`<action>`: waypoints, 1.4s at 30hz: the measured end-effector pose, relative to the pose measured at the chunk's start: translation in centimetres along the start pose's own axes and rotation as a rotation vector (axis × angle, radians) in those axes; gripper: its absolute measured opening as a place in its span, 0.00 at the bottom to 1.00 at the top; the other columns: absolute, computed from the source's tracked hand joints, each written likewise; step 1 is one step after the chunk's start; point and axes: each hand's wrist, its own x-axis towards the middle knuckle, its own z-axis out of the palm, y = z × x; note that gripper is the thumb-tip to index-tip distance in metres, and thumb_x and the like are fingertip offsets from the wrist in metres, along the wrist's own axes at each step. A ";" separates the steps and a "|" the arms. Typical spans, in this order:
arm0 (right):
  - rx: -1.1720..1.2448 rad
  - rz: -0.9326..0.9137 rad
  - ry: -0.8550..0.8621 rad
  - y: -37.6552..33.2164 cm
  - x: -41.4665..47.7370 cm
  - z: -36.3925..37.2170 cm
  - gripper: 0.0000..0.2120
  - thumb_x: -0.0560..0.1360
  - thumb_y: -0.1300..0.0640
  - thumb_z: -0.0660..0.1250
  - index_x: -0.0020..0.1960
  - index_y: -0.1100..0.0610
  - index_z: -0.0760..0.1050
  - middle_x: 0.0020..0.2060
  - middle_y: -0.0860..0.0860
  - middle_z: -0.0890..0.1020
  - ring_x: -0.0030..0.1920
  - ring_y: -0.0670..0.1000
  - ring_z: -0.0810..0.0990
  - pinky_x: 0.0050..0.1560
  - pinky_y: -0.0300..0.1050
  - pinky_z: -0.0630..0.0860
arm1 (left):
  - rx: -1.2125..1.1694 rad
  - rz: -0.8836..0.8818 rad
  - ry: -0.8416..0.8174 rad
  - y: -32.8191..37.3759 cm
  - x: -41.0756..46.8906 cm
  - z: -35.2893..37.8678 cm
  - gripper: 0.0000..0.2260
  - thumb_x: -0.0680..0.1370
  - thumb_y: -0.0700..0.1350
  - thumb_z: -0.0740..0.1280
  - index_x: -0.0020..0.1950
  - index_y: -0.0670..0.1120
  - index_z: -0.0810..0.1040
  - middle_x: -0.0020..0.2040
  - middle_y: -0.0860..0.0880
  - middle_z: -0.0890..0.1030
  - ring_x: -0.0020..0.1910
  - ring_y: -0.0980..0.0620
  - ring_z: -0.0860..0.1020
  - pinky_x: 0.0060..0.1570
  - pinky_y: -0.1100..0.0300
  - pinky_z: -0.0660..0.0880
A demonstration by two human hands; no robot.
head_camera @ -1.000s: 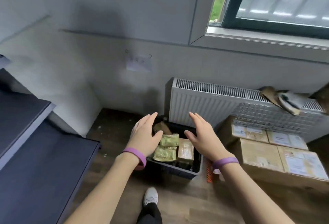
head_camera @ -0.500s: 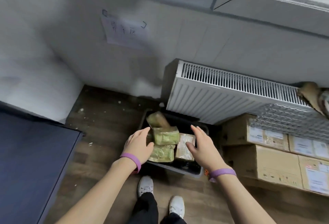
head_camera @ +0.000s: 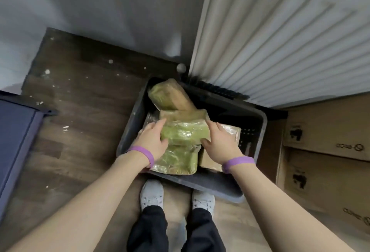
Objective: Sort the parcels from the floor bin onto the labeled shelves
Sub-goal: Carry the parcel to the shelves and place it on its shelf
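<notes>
Insp. note, pick-up stage. My left hand (head_camera: 151,141) and right hand (head_camera: 221,143) are apart, one pressed to each short end of the top parcel (head_camera: 185,133), clamping it between the palms. Whether it has left the stack yet: cannot tell.

Location: parcel sits between my hands, on top of the pile inside the floor bin (head_camera: 200,186), which stands directly in front of my shoes (head_camera: 152,197).

Other contents: a flat green parcel (head_camera: 177,159) just below my hands, toward me; a tilted parcel (head_camera: 170,96) beyond my fingertips, leaning at the bin's far wall; a brown boxed parcel (head_camera: 209,161) under and beside my right hand.

Handling, my judgement: green padded wrap w/ glossy clear film, so likely soft-sided, fairly light and slippery. Film creases under the fingers, so a squeeze at the ends alone may slide. Recommend thumbs on top, fingers curled under the bottom edge, lift straight up so the leaning parcel isn't dragged over.

Surroundings: radiator (head_camera: 280,41) beyond the bin, cardboard boxes (head_camera: 324,161) right of my right hand, a dark shelf edge (head_camera: 18,141) left of my left hand. No shelf labels legible from here.
</notes>
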 end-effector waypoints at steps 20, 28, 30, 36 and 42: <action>0.557 0.004 0.279 -7.2 -15.3 -12.4 0.13 0.78 0.46 0.64 0.61 0.46 0.76 0.54 0.46 0.81 0.56 0.47 0.78 0.51 0.40 0.68 | -0.369 -0.032 0.292 10.0 -15.9 -11.8 0.17 0.78 0.50 0.63 0.66 0.59 0.70 0.63 0.51 0.76 0.58 0.47 0.74 0.56 0.58 0.70; 0.590 -0.129 0.439 -13.6 -28.6 -24.0 0.09 0.77 0.51 0.65 0.47 0.57 0.72 0.51 0.58 0.78 0.44 0.53 0.77 0.48 0.48 0.74 | -0.529 0.017 0.645 18.6 -30.1 -22.5 0.08 0.77 0.43 0.66 0.41 0.50 0.69 0.49 0.42 0.77 0.45 0.45 0.75 0.43 0.57 0.69; 0.628 -0.194 0.456 -14.1 -31.1 -25.5 0.14 0.74 0.56 0.69 0.54 0.54 0.66 0.54 0.57 0.76 0.47 0.52 0.78 0.50 0.50 0.76 | -0.589 0.060 0.688 19.5 -33.2 -23.5 0.13 0.75 0.37 0.66 0.51 0.53 0.67 0.52 0.44 0.74 0.48 0.45 0.75 0.47 0.55 0.71; 0.660 -0.418 0.228 -14.0 -35.4 -27.0 0.46 0.67 0.64 0.74 0.76 0.46 0.53 0.65 0.56 0.72 0.60 0.56 0.78 0.59 0.55 0.78 | -0.583 0.132 0.622 18.9 -40.1 -24.7 0.39 0.70 0.30 0.68 0.72 0.58 0.57 0.67 0.48 0.66 0.62 0.45 0.71 0.56 0.56 0.70; 0.791 -0.475 0.231 -16.4 -37.1 -26.4 0.28 0.73 0.50 0.72 0.65 0.52 0.61 0.56 0.54 0.78 0.53 0.50 0.82 0.53 0.47 0.80 | -0.661 0.173 0.729 18.0 -43.6 -23.8 0.22 0.69 0.42 0.74 0.54 0.53 0.65 0.55 0.48 0.68 0.52 0.49 0.72 0.47 0.61 0.66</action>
